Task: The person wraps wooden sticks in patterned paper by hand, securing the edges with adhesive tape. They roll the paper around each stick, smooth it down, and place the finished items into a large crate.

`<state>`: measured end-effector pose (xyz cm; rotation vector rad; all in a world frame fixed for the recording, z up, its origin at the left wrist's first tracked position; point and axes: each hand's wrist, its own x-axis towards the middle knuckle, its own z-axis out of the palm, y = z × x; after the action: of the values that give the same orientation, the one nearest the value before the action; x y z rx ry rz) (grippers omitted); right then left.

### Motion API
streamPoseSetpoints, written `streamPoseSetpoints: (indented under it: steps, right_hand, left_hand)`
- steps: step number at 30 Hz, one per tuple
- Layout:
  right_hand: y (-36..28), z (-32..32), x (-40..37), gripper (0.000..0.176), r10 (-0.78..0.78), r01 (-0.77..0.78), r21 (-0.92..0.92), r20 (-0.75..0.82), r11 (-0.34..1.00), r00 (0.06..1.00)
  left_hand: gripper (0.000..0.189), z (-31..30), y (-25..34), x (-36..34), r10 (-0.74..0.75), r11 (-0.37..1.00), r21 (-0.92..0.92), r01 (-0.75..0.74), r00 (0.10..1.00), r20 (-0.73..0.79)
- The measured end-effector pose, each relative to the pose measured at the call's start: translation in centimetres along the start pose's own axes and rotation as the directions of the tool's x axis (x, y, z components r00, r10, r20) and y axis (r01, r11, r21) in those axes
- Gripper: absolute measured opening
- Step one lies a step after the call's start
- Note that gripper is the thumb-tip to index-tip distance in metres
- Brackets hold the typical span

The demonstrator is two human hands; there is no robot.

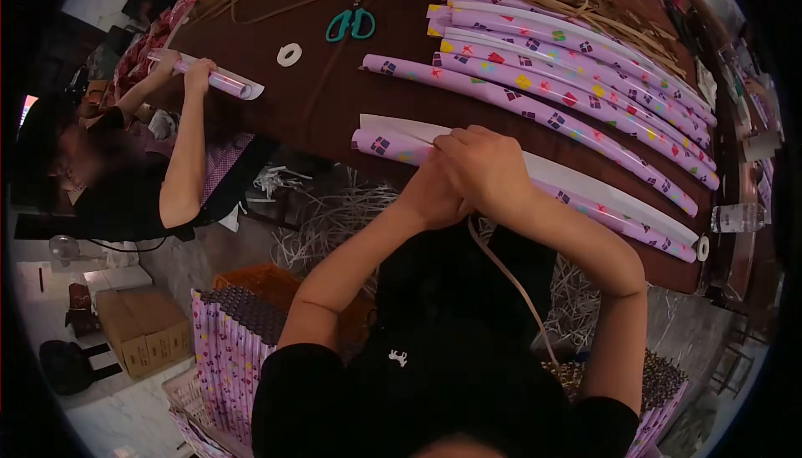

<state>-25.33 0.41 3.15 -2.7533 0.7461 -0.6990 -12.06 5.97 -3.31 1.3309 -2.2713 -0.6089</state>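
Note:
Both hands meet over a partly rolled sheet of purple patterned paper (576, 199) at the table's front edge, its white underside showing along the back. My left hand (434, 187) is closed around the roll, its fingers mostly covered by the other hand. My right hand (484, 166) lies over it with the fingers bent together at the sheet's edge. A thin tan strip (514, 283) hangs below the hands. Behind the sheet lies a finished-looking purple roll (535, 110), with several more rolls (576, 65) stacked farther back.
Teal scissors (350, 25) and a white tape ring (289, 55) lie on the brown table (317, 107). At the left, a co-worker's hands (198, 74) hold another roll (225, 82). A plastic bottle (738, 217) stands right. Bundled rolls (230, 358) and a cardboard box (144, 331) are below.

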Motion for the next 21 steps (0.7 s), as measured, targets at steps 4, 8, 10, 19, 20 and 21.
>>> streamPoseSetpoints:
  steps: [4,8,10,19,20,21]
  right_hand:
    - [2.6,-1.8,4.7,0.024,0.105,-0.369,0.719,0.385,0.589,0.917]
    - [6.2,1.9,6.0,0.022,-0.033,-0.646,0.721,0.673,0.25,0.739]
    - [6.5,2.0,6.0,0.014,-0.134,-0.658,0.732,0.68,0.176,0.721]
    - [7.9,-0.1,5.3,0.016,-0.111,-0.609,0.788,0.615,0.09,0.781]
    - [7.8,-0.2,5.3,0.018,-0.076,-0.623,0.763,0.641,0.174,0.764]
    - [7.2,-0.3,5.2,0.018,-0.079,-0.623,0.767,0.638,0.155,0.766]
  left_hand:
    - [0.075,-0.2,0.2,-0.2,0.151,0.966,0.228,-0.126,0.984,-0.098]
    - [0.074,-0.4,0.3,-0.1,0.165,0.975,0.174,-0.139,0.976,-0.141]
    - [0.07,-0.9,0.7,0.0,0.176,0.959,0.248,-0.135,0.973,-0.151]
    - [0.018,-3.8,1.3,-0.8,-0.023,0.904,0.37,0.213,0.889,-0.457]
    - [0.017,-4.5,0.8,-1.2,-0.006,0.882,0.407,0.238,0.869,-0.495]
    - [0.017,-5.3,0.2,-1.8,0.012,0.857,0.442,0.266,0.846,-0.533]
